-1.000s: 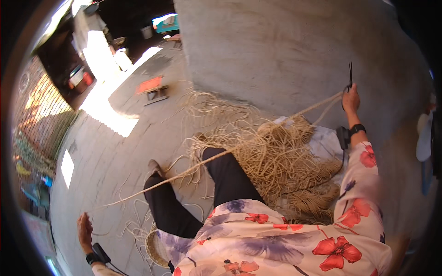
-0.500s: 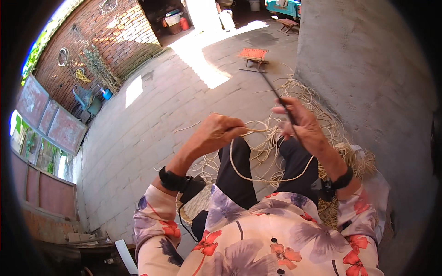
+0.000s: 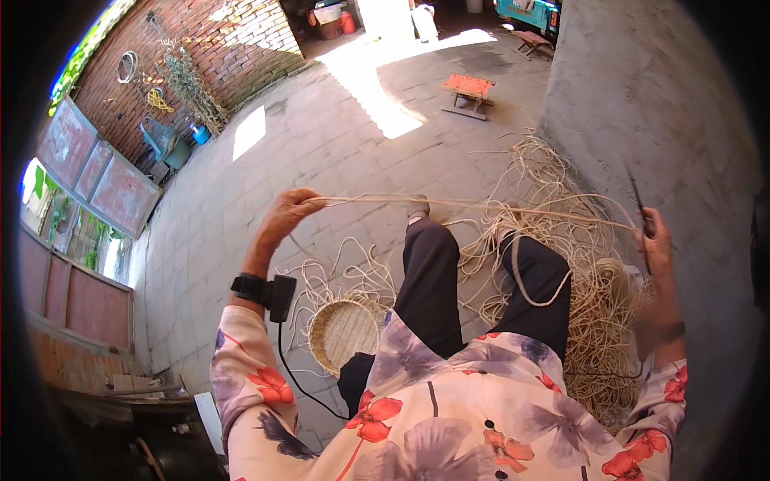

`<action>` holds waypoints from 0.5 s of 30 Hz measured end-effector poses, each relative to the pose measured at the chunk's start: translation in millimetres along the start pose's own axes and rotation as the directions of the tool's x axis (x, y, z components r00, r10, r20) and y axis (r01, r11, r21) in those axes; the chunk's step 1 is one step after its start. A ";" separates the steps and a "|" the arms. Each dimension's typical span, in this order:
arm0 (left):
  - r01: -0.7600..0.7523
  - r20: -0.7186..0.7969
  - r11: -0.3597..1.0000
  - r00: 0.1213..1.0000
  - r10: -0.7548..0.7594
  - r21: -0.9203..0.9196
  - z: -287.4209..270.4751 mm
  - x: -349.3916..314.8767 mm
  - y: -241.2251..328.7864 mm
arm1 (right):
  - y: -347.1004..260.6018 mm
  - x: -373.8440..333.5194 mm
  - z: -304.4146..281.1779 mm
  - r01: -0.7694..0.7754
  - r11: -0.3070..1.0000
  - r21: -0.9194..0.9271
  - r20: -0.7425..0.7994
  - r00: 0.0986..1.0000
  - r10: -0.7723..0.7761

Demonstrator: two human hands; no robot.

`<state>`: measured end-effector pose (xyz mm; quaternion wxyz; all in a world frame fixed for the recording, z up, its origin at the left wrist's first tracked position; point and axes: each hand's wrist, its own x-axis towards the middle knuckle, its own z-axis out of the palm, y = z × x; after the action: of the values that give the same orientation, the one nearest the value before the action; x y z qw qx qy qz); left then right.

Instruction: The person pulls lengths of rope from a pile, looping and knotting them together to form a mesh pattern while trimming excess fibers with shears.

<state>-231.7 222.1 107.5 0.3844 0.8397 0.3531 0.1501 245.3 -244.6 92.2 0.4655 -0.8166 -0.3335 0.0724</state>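
A length of pale twisted rope [image 3: 465, 204] stretches across above my knees, from one hand to the other. My left hand [image 3: 290, 216] is closed, pinching one end of it. Far to the right, my right hand [image 3: 656, 247] grips a thin, dark, pointed rod [image 3: 636, 191], and the rope's other end reaches its fingers. Whether those fingers also hold the rope I cannot tell. A loop of rope hangs over my right knee. Beside my right leg lies a big tangled heap of the same rope [image 3: 597, 321].
A round woven basket [image 3: 341, 329] sits by my left leg, with loose rope strands around it. A grey wall [image 3: 642, 96] rises at the right. Ahead stands a low stool with an orange seat [image 3: 469, 86]. A brick wall [image 3: 233, 56] is at the far left.
My hands have moved apart, the left leftward and the right far to the right with the rod. The rope between them has gone from a small loop to a long, stretched span.
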 end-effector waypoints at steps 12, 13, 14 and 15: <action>0.039 -0.581 0.997 0.811 -0.068 -0.063 -157.5 -28.2 -5.9 | 200.1 -33.9 -107.9 -0.429 0.727 -0.536 -0.523 0.845 0.113; -0.084 -0.634 0.995 0.772 0.031 -0.052 -180.2 -26.4 -6.1 | 202.2 -34.3 -98.0 -0.421 0.732 -0.536 -0.510 0.852 0.117; -0.201 -0.680 0.979 0.722 0.127 -0.031 -197.7 -24.5 -4.4 | 204.1 -35.5 -85.5 -0.445 0.754 -0.483 -0.468 0.859 0.207; -0.135 -0.691 0.990 0.713 0.118 0.029 -207.5 -25.5 15.1 | 203.0 -40.6 -78.2 -0.480 0.765 -0.429 -0.430 0.853 0.294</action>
<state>-351.1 309.1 256.3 0.2237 0.7407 0.4107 0.4822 344.6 -394.9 -36.2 0.2507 -0.9628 -0.0767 -0.0658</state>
